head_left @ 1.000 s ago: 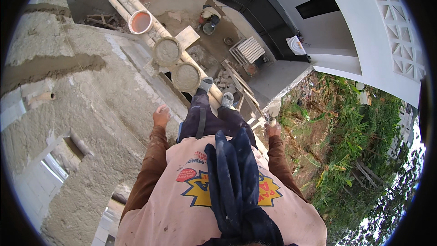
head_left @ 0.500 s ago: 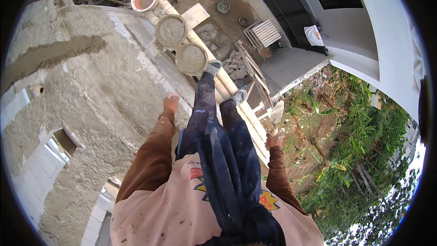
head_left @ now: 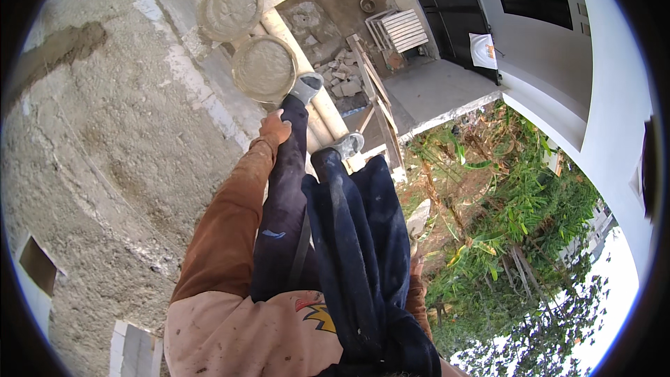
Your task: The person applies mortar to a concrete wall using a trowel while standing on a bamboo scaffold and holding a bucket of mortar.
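I look straight down my body from high up beside a rough grey plastered wall (head_left: 125,139). My left hand (head_left: 274,128), at the end of a brown sleeve, rests close to the wall's edge just below a round pan of wet mortar (head_left: 265,68). Its fingers are curled and I cannot see whether it holds anything. A dark cloth hanging from my head hides most of my right hand (head_left: 417,269). A pale flat trowel blade (head_left: 419,220) sticks out from that hand. My dark-trousered legs end in grey shoes (head_left: 307,87) on pale poles (head_left: 328,115).
A second mortar pan (head_left: 230,7) sits further along the wall top. Far below lie rubble (head_left: 342,73), a wooden ladder frame (head_left: 377,108), a white crate (head_left: 405,28) and a concrete slab (head_left: 433,91). Green plants (head_left: 516,202) fill the right, beside a white building (head_left: 558,77).
The view has swung down and nearer to the wall. My left hand has slid forward along the wall edge toward the near mortar pan, and my right hand has dropped behind the cloth.
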The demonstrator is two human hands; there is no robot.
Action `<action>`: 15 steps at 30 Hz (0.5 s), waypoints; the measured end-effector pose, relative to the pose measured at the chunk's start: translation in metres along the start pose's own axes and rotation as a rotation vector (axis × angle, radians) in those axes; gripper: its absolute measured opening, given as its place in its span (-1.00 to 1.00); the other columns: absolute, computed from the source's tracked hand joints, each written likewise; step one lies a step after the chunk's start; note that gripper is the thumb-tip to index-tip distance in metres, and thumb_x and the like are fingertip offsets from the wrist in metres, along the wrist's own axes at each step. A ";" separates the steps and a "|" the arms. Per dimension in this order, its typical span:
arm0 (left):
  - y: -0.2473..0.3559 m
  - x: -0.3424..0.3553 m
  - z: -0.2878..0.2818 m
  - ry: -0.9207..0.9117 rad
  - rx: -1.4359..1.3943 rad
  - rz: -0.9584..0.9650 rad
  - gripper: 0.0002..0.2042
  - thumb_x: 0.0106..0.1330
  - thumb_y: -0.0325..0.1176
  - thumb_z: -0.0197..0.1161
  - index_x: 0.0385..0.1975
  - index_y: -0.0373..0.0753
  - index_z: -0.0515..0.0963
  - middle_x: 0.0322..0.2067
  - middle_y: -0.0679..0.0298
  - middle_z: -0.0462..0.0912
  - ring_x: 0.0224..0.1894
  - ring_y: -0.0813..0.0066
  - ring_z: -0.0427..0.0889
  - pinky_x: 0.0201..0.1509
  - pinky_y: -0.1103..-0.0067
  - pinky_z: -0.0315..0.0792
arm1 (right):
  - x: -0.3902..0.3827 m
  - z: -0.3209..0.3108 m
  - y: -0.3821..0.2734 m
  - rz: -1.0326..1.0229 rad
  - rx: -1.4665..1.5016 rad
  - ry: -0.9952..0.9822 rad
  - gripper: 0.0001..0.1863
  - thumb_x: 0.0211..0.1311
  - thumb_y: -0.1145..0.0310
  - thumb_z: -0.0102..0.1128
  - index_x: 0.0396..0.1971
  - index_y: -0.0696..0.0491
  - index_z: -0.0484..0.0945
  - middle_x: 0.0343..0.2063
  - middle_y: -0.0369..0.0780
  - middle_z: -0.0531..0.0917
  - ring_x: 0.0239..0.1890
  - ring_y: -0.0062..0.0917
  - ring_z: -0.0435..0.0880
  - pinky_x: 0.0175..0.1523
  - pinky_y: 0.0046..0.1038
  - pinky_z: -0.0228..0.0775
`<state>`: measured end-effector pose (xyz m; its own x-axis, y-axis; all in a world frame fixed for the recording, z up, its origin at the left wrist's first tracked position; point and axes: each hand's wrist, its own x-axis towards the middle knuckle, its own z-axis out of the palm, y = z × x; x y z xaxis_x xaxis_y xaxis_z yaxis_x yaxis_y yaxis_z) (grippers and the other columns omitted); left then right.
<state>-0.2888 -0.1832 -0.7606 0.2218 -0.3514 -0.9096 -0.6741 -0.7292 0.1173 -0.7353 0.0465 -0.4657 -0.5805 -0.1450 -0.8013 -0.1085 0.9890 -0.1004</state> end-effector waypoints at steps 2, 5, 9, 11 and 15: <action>0.006 0.014 0.003 0.024 0.069 -0.040 -0.38 0.22 -0.19 0.17 0.37 0.00 0.36 0.35 0.09 0.34 0.42 -0.02 0.21 0.46 0.14 0.17 | -0.001 0.006 -0.014 0.048 -0.052 -0.019 -0.68 0.15 0.48 0.32 -0.11 0.10 0.43 -0.62 -0.23 0.58 -0.76 -0.55 0.47 -0.71 -0.46 0.35; 0.001 0.050 0.017 0.034 0.177 -0.067 -0.32 0.22 -0.18 0.17 0.42 0.07 0.26 0.38 0.14 0.24 0.45 -0.04 0.12 0.48 0.07 0.10 | -0.014 0.016 -0.040 0.052 -0.133 -0.015 -0.67 0.15 0.48 0.32 -0.10 0.10 0.44 -0.62 -0.23 0.58 -0.75 -0.55 0.49 -0.71 -0.48 0.33; 0.008 0.069 0.017 0.013 0.213 -0.075 -0.36 0.22 -0.13 0.21 0.38 0.11 0.33 0.41 0.17 0.21 0.45 0.00 0.13 0.51 0.11 0.03 | -0.009 0.025 -0.024 0.016 -0.147 -0.016 -0.70 0.16 0.47 0.33 -0.13 0.10 0.44 -0.62 -0.24 0.57 -0.73 -0.56 0.50 -0.70 -0.49 0.33; 0.010 0.069 0.014 -0.013 0.284 -0.068 -0.39 0.22 -0.13 0.21 0.35 0.10 0.38 0.42 0.22 0.19 0.45 0.03 0.12 0.50 0.12 0.04 | -0.007 0.026 -0.027 0.027 -0.108 -0.020 -0.71 0.17 0.46 0.32 -0.15 0.10 0.45 -0.62 -0.25 0.56 -0.73 -0.56 0.49 -0.70 -0.48 0.34; 0.011 0.052 0.000 0.124 0.351 0.195 -0.50 0.16 -0.19 0.26 0.15 -0.08 0.51 0.11 0.12 0.56 0.29 0.05 0.39 0.41 0.15 0.20 | -0.005 0.030 -0.027 0.017 -0.137 -0.043 -0.71 0.17 0.43 0.34 -0.16 0.10 0.45 -0.59 -0.25 0.57 -0.73 -0.57 0.49 -0.69 -0.46 0.38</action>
<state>-0.2845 -0.2097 -0.8070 0.1353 -0.5467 -0.8263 -0.9064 -0.4052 0.1197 -0.7052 0.0211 -0.4764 -0.5483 -0.1242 -0.8270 -0.2101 0.9777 -0.0076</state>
